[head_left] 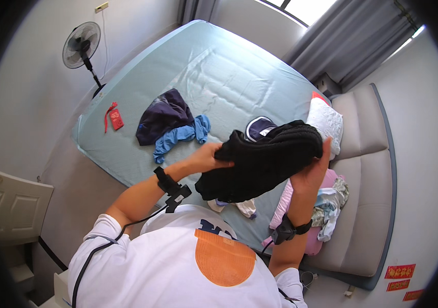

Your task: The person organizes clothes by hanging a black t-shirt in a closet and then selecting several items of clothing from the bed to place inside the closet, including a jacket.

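Note:
Above the near side of the bed, a folded black garment (265, 159) is held up in front of me; its exact kind I cannot tell. My left hand (207, 158) grips its left end, thumb on top and the other fingers partly hidden by the cloth. At the right end my right hand (309, 177) supports it from beneath and the side, thumb raised along the edge, its other fingers hidden. Just behind the garment lies a dark blue and white cap (260, 126). Below it, partly covered, are small white and purple cloth pieces (246, 208).
On the light green bed sheet (239, 77) lie a dark garment (163, 117), a blue cloth (180, 137) and a red packet (117, 119). A white pillow (325, 123), a pink pillow (283, 205) and crumpled clothes (332, 208) sit by the padded headboard (363, 205). A fan (81, 46) stands beyond the bed.

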The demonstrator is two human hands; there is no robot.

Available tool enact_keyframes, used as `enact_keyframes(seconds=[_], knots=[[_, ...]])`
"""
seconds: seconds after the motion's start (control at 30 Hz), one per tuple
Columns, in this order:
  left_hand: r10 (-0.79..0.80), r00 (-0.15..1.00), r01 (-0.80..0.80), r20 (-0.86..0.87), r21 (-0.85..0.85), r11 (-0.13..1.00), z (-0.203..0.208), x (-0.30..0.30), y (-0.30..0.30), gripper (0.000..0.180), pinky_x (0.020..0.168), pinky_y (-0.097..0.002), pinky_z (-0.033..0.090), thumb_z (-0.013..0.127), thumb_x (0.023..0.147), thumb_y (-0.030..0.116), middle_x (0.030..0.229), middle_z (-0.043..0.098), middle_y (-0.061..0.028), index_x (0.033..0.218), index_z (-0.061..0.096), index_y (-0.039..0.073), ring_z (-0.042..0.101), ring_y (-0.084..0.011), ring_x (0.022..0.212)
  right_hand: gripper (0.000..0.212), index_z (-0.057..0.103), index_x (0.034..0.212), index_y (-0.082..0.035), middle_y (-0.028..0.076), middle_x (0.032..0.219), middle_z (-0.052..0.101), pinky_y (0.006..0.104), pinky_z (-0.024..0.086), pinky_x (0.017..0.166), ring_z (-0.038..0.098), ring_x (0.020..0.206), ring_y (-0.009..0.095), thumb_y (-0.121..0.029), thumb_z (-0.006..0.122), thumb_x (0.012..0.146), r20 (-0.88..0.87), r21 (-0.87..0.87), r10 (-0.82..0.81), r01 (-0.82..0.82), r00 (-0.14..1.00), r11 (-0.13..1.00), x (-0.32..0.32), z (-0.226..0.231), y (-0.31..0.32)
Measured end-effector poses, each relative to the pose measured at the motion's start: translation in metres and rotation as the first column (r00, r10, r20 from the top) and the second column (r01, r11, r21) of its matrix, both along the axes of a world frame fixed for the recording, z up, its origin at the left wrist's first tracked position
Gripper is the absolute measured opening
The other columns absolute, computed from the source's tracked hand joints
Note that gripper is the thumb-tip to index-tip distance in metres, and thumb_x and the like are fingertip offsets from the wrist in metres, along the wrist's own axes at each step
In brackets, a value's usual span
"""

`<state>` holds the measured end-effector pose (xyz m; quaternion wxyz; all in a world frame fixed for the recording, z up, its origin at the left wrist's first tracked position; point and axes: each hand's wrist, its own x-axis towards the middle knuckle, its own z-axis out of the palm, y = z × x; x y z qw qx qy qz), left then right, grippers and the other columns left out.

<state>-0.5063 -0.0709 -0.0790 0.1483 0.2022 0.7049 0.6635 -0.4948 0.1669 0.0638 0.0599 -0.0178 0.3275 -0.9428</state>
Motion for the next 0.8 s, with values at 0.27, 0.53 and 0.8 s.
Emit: enact_keyframes(seconds=[0.27,0.53,0.8], knots=[[0.151,0.989,-0.145,0.000,0.263,0.954,0.080,-0.049,-0.019,0.023,0.078,-0.0225,0.045,0.058,0.087,0.011,0.094,0.062,-0.0009,0.106,0.059,-0.002,0.054,-0.0067,0.085,0.035,0.056,0.112,0.001,0.010,0.110,0.062,0.0346,0.047,0.088,0.060,0.100,0.020,-0.027,0.055,0.090,-0.110,0.499,-0.074,0.120,0.991,0.858,0.019,0.015,0.088],[0.139,0.917,-0.143,-0.374,0.018,0.990,0.169,-0.091,-0.020,0.028,0.076,-0.0231,0.046,0.062,0.086,0.019,0.089,0.063,-0.0041,0.105,0.060,-0.001,0.057,-0.0103,0.082,0.037,0.056,0.110,0.003,0.009,0.103,0.064,0.0267,0.049,0.080,0.063,0.090,0.016,-0.027,0.059,0.088,-0.122,0.517,-0.266,0.290,0.956,0.806,0.031,0.053,0.105],[0.132,0.924,-0.154,-0.359,-0.031,0.988,0.223,-0.091,-0.008,0.025,0.079,-0.0229,0.046,0.062,0.084,0.018,0.089,0.064,-0.0046,0.103,0.063,0.002,0.059,-0.0113,0.081,0.028,0.058,0.102,0.000,0.005,0.094,0.064,0.0214,0.048,0.071,0.061,0.080,0.010,-0.024,0.060,0.088,-0.358,0.675,-0.405,0.533,0.841,0.510,0.033,0.080,0.125]])
